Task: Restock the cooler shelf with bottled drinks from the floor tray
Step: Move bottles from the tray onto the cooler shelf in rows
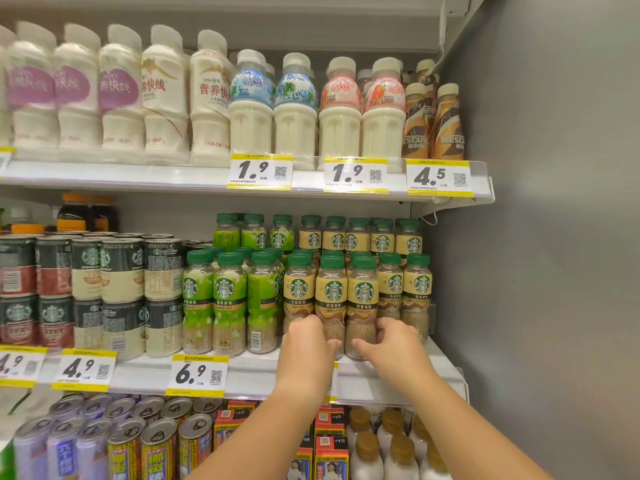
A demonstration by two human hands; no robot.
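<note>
Yellow-label Starbucks latte bottles (332, 296) with green caps fill the right part of the middle cooler shelf (256, 372), in rows running back. My left hand (306, 344) rests on the bases of the front-left yellow bottles, fingers curled around them. My right hand (389, 344) grips the base of the front bottle (362, 299) beside it from the right. Both hands sit at the shelf's front edge. Green-label latte bottles (228, 299) stand to the left of them. The floor tray is out of view.
Stacked Starbucks cans (121, 292) stand left on the same shelf. The shelf above holds white milk drinks (251, 109) and Nescafe bottles (446, 126). Below are drink cans (156, 441) and brown-capped bottles (398, 448). The grey cooler wall (536, 237) closes the right side.
</note>
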